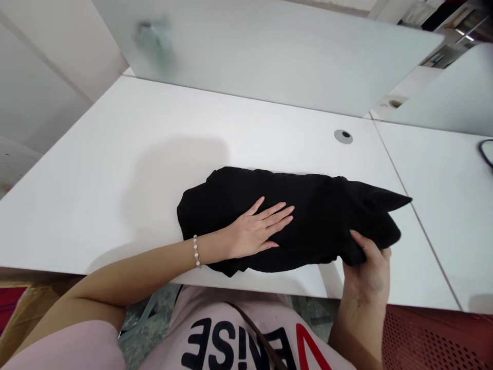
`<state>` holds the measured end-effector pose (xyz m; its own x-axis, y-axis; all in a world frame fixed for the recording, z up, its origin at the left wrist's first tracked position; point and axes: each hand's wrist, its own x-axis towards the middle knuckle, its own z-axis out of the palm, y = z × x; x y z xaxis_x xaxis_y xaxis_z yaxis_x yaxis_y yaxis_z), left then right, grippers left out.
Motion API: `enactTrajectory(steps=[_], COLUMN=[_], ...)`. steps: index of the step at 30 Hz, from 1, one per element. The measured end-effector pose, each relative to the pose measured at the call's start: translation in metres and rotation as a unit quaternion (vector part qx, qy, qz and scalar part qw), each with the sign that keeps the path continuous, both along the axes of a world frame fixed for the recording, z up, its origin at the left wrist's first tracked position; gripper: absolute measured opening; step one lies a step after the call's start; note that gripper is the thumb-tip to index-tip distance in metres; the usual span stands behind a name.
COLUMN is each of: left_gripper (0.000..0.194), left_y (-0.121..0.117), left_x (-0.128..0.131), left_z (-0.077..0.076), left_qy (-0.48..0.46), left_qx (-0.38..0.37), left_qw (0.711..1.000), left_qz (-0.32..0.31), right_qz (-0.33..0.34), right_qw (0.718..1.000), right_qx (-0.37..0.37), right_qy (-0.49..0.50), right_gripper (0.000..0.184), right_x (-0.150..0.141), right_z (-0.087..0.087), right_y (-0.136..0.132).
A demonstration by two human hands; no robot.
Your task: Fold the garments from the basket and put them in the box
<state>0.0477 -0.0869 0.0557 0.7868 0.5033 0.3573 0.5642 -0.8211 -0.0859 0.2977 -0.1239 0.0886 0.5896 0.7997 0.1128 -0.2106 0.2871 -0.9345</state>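
On white desk [96,205] | left hand [252,231]: fingers [275,213] spread flat on black cloth [308,221] | right hand [365,277]: fingers [360,241] clenching it | shirt [231,329]: VENISE

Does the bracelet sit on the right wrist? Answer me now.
No, the beaded bracelet sits at the wrist of the left hand, which lies flat on the black cloth.

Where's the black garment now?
In the head view, the black garment lies on the white desk, pressed under the left hand, its right end gripped by the right hand.
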Motion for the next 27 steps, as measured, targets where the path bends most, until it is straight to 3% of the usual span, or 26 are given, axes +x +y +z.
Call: enactTrajectory(steps=[4, 8, 14, 17, 22, 24, 27], left_gripper=[0.067, 0.066, 0.064, 0.064, 0.056, 0.048, 0.049], left_y=[-0.001, -0.002, -0.001, 0.0, 0.004, 0.009, 0.019], left_x=[0.0, 0.0, -0.002, -0.001, -0.005, -0.011, -0.021], left_z=[0.002, 0.005, 0.001, 0.0, 0.009, 0.014, 0.023], left_qy=[0.003, 0.004, -0.013, -0.02, -0.054, -0.103, -0.238], left_qx=[-0.006, -0.011, -0.011, -0.028, -0.119, -0.193, -0.315], left_qw=[1.0, 1.0, 1.0, 0.999, 0.99, 0.973, 0.918], left_qz=[-0.002, -0.004, -0.01, -0.015, -0.05, -0.071, -0.044], right_qz=[-0.004, 0.003, 0.033, 0.062, 0.135, 0.152, 0.174], right_qw=[1.0, 1.0, 0.986, 0.953, 0.87, 0.847, 0.823], right_qx=[-0.009, -0.021, 0.051, 0.076, 0.138, 0.158, 0.182], right_qy=[0.02, 0.003, -0.156, -0.286, -0.453, -0.484, -0.509], right_gripper=[0.043, 0.049, 0.064, 0.054, 0.047, 0.05, 0.056], right_x=[0.007, 0.006, -0.021, -0.033, -0.044, -0.05, -0.061], right_z=[-0.012, -0.01, 0.008, 0.01, 0.008, 0.009, 0.013], right_y=[0.0, -0.006, -0.012, -0.016, -0.025, -0.03, -0.038])
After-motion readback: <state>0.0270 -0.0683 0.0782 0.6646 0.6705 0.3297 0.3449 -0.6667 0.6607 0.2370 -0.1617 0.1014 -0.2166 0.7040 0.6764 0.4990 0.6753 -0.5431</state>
